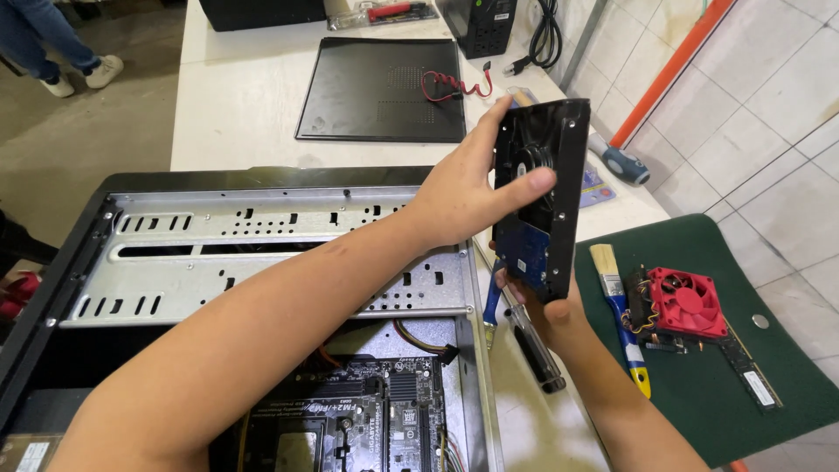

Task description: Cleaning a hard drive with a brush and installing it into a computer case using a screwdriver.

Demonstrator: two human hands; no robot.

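While the open computer case lies flat before you with its side panel set aside on the white table | you hold a hard drive upright above the case's right edge, circuit side toward you | left hand fingers closed on its top and face | right hand cupped, gripping its bottom corner.

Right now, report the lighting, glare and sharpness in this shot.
Head view: even, bright light; soft glare on the black side panel; the hard drive held by the left hand and right hand is sharp; straight edges bow slightly near the frame borders.
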